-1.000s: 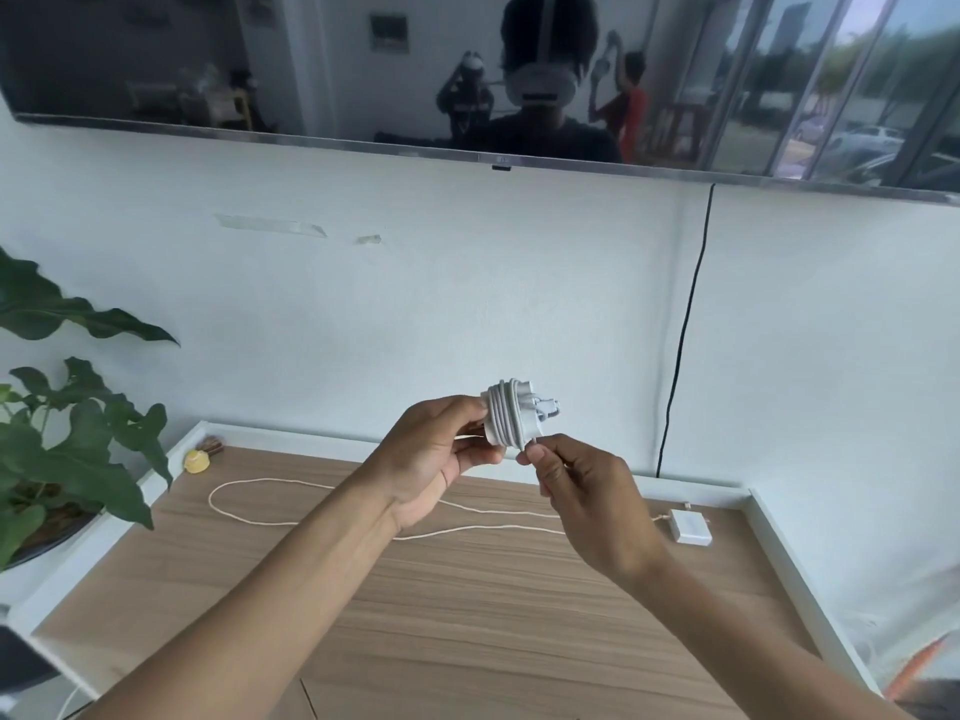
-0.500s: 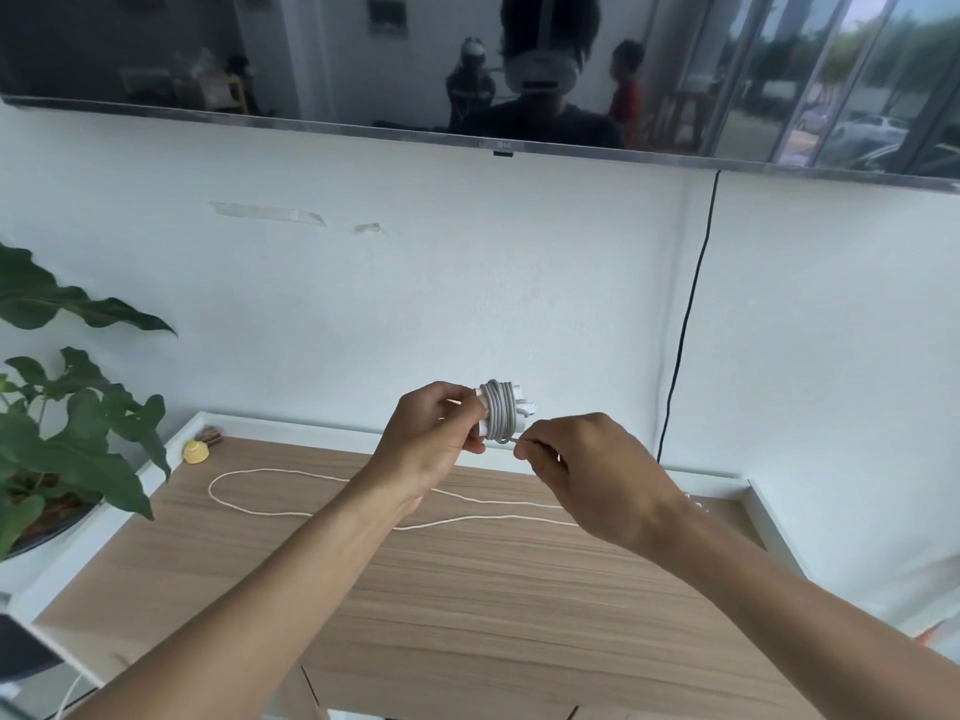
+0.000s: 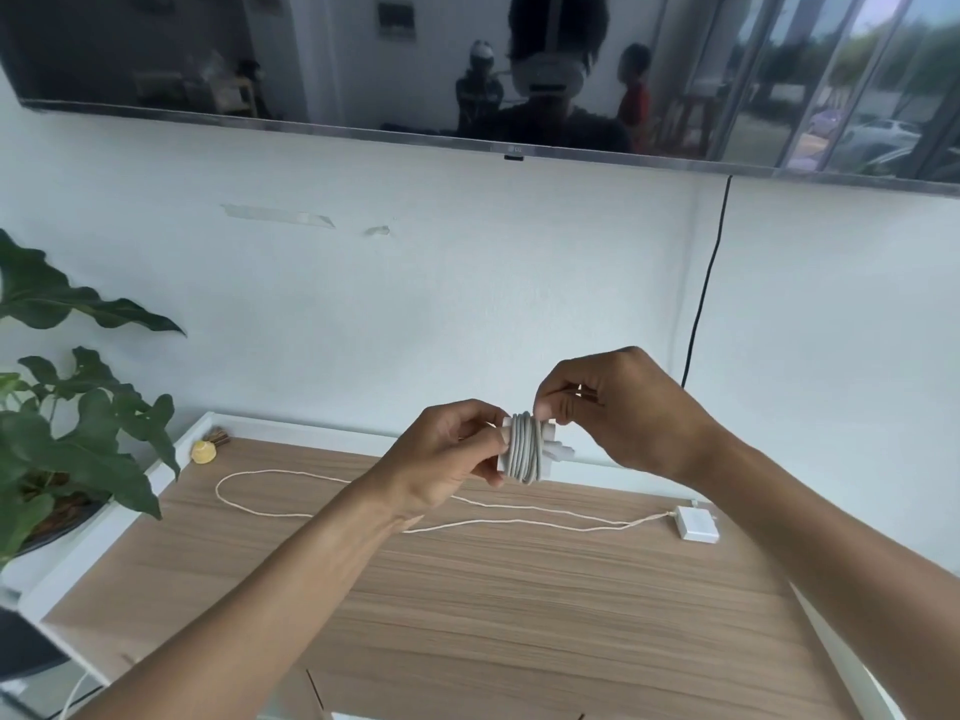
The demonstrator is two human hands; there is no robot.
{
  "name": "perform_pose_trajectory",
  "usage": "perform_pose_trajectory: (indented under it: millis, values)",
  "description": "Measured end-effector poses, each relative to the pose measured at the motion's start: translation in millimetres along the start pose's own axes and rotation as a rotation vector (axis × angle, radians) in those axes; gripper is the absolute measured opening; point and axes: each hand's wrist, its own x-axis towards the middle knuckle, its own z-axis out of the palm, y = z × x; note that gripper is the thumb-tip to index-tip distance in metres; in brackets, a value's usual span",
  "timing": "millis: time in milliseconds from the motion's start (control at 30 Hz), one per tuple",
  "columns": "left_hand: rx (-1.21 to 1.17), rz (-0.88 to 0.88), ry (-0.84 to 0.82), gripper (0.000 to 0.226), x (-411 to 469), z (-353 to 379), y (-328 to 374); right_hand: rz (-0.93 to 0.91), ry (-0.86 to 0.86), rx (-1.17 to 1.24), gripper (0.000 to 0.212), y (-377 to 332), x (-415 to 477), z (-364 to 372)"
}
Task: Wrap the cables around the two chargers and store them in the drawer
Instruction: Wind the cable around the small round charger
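Observation:
A white charger with its grey cable coiled several times around it hangs in the air above the desk. My left hand grips it from the left side. My right hand pinches the cable end at the top right of the coil. A second white charger lies flat at the right end of the wooden desk top. Its cream cable runs unwound in a long loop across the desk to the left. No drawer front is clearly visible.
A leafy potted plant stands at the left edge. A small yellow object sits in the desk's back left corner. A wall-mounted TV hangs above, with a black cord running down the wall.
My right hand has risen from below the coil to its top right, carrying the cable end around. The left hand keeps hold of the charger, which has turned slightly.

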Motion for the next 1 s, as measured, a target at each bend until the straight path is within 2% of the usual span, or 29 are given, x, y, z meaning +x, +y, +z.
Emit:
perform_pose_trajectory:
  millis: [100, 233, 433, 533, 633, 733, 833, 933, 1000]
  values:
    - [-0.028, -0.014, -0.088, 0.024, -3.1, -4.4, 3.3, 0.009, -0.028, 0.153, 0.018, 4.8, 2.8, 4.9]
    - [-0.121, -0.010, -0.161, 0.025, -7.5, -5.1, 4.8, 0.015, -0.039, 0.306, 0.020, 16.2, 7.2, 11.9]
    - [-0.269, 0.017, -0.190, 0.034, -11.4, -3.7, 7.4, 0.037, -0.068, 0.405, 0.031, 35.2, 9.4, 32.5]
    - [-0.344, 0.027, -0.228, 0.056, -12.6, -3.2, 3.5, 0.049, -0.078, 0.451, 0.033, 38.3, 8.9, 40.0]
    - [-0.357, 0.037, -0.269, 0.050, -15.5, -0.8, -0.9, 0.081, -0.064, 0.426, 0.031, 37.9, 5.7, 46.9]
    - [-0.423, 0.023, -0.188, 0.041, -15.2, 4.7, -5.2, 0.133, -0.090, 0.446, 0.026, 39.6, 0.4, 52.2]
    - [-0.543, 0.029, -0.059, 0.037, -12.1, 8.2, -5.5, 0.152, -0.070, 0.454, 0.033, 40.7, -8.9, 58.2]
    - [-0.589, 0.051, 0.049, 0.034, -8.5, 9.8, -2.5, 0.154, 0.016, 0.394, 0.028, 33.7, -20.2, 66.2]
    - [-0.599, 0.049, 0.107, 0.032, -6.6, 12.1, -2.5, 0.093, 0.107, 0.285, 0.029, 29.3, -25.8, 71.3]
